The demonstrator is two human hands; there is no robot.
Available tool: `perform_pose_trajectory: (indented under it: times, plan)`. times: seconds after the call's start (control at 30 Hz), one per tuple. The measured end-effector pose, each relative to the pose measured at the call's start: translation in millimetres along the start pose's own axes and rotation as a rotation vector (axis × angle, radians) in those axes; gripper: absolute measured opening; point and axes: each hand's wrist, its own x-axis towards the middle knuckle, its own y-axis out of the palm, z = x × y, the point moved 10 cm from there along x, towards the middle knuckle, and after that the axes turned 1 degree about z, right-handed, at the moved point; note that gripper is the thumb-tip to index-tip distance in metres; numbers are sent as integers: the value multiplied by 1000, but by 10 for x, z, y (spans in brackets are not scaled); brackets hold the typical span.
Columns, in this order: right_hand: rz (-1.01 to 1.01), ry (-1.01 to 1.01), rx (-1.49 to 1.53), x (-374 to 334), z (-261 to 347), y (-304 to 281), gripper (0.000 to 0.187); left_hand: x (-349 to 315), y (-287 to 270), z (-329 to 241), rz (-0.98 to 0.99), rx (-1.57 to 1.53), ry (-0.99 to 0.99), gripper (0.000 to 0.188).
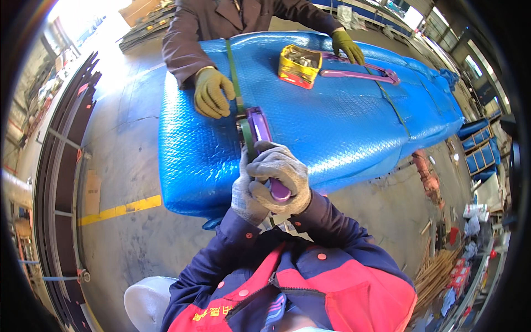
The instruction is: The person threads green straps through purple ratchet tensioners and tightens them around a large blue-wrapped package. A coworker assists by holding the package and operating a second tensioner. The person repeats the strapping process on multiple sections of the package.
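A purple strapping tensioner rests on the blue-wrapped bundle, at its near left part. My right hand, in a grey glove, is closed around the tool's purple handle, whose rounded end shows below the fingers. Close against it, my left hand, also gloved, is closed on the green strap beside the tensioner; its fingers are partly hidden behind the right hand. From the tensioner the strap runs over the bundle's top to the far side. A co-worker's gloved hand hovers just beyond the tool, left of the strap.
On the bundle stand a yellow container of small metal pieces and a purple long-handled tool, with the co-worker's other hand over it. A second strap crosses farther right. Dark metal profiles lie at left.
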Motion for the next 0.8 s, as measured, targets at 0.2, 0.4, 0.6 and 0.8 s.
perform_pose_trajectory:
  times: [0.2, 0.4, 0.6, 0.8]
  plan:
    - [-7, 3, 10, 23, 3, -15, 33, -109, 105, -276, -71, 1321, 166, 53]
    - [23, 84, 26, -21, -67, 14, 35, -107, 105, -240, -47, 1138, 209, 66]
    - [47, 42, -7, -20, -36, 28, 37, -165, 182, -332, -96, 1677, 348, 83]
    - [41, 33, -24, 3, -16, 19, 38, -86, 170, -305, -76, 1710, 380, 84]
